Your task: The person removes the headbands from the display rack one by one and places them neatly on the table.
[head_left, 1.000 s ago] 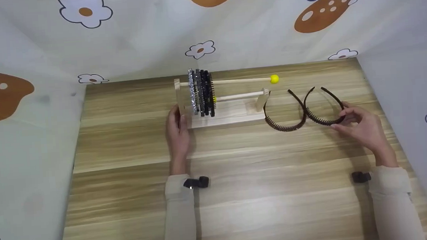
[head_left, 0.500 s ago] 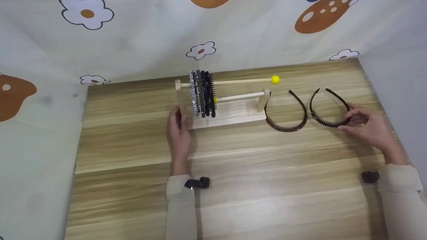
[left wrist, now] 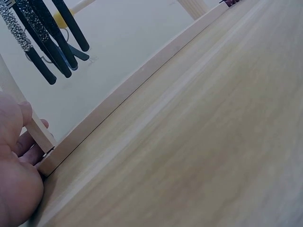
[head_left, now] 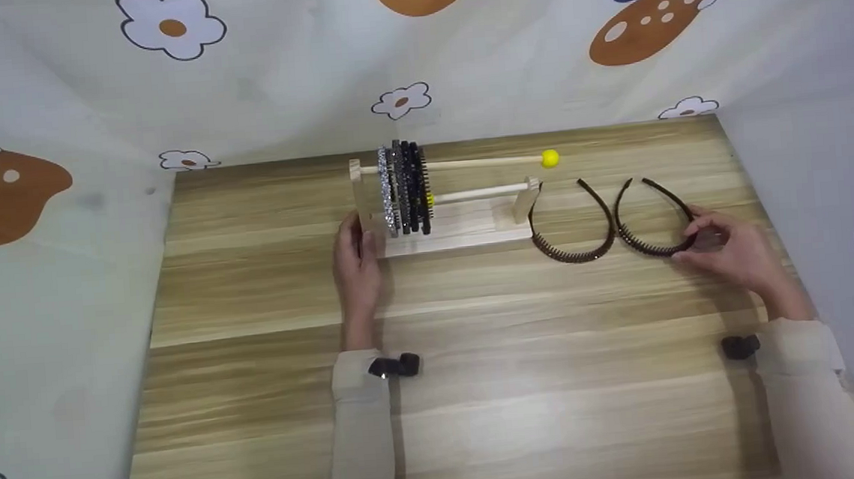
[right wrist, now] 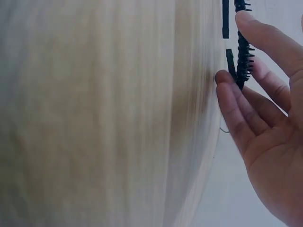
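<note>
A wooden headband rack (head_left: 457,239) stands toward the back of the table, with two rods. Several glittery and dark headbands (head_left: 403,188) hang together at its left side. My left hand (head_left: 358,270) grips the foot of the rack's left post (left wrist: 38,132), fingers around it. Two dark toothed headbands lie to the right of the rack: the nearer one (head_left: 575,258) touches or sits against the rack's right end. My right hand (head_left: 732,248) pinches the right-hand headband (right wrist: 243,56) at its right side, between thumb and fingers.
A yellow ball (head_left: 550,158) caps the upper rod, which reaches past the rack's right post (head_left: 524,201). Printed cloth walls (head_left: 288,76) enclose the wood-grain table (head_left: 527,383) at the back and sides.
My right hand drew the right-hand headband rightward, apart from the other one, then shifted it slightly back left. The left hand and rack have stayed in place.
</note>
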{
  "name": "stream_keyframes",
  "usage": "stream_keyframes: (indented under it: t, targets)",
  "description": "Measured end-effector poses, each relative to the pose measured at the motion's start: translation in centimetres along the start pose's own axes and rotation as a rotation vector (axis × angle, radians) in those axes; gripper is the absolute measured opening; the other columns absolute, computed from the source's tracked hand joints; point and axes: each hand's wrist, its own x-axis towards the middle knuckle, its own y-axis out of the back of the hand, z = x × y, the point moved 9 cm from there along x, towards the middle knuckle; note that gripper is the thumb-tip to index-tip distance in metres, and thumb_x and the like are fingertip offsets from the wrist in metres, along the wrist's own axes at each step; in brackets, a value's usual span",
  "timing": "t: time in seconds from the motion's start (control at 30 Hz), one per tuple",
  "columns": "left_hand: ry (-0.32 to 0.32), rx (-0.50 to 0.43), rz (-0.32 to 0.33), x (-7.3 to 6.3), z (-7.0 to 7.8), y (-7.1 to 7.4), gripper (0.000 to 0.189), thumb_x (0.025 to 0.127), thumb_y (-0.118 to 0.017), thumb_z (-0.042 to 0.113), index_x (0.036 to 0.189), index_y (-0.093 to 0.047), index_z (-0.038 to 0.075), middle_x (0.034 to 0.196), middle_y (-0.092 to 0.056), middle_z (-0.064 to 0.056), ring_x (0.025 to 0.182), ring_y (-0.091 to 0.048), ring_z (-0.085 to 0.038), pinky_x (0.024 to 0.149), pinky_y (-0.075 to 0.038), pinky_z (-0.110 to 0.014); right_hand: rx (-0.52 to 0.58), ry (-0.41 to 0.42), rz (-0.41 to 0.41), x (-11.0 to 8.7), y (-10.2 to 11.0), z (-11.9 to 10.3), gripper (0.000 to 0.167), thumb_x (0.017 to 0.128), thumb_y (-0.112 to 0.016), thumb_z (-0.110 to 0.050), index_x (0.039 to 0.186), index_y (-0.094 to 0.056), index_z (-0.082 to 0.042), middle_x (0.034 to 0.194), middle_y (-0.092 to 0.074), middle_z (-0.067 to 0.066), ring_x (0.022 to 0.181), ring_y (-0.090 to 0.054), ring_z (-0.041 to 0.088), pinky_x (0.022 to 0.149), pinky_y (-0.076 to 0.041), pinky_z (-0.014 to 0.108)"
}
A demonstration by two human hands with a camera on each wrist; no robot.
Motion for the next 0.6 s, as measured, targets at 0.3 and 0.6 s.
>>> stream_keyframes:
  t: [0.3,0.6]
  targets:
    - [-0.026,-0.031,0.011,0.0,0.2,0.1,0.046,0.117,-0.055,0.015,0.16,-0.05,-0.001,0.161,-0.055,-0.026,0.151,-0.053,-0.04,0.13,-0.043,-0.047,-0.043,0.006,-0.037,0.2,-0.5,0.0,0.036,0.084,-0.099,-0.011,0.109,-0.076,-0.001,0.159,-0.057,0.027,0.132,-0.063,0.038,0.092,-0.038,0.006]
    - [-0.028,-0.021,0.002,0.0,0.3,0.0,0.044,0.117,-0.053,0.011,0.16,-0.051,0.0,0.161,-0.056,-0.024,0.15,-0.055,-0.038,0.129,-0.044,-0.046,-0.045,0.014,-0.051,-0.1,-1.1,0.3,0.036,0.086,-0.098,-0.011,0.112,-0.076,-0.002,0.162,-0.055,0.027,0.115,-0.06,0.007,0.088,-0.041,0.007]
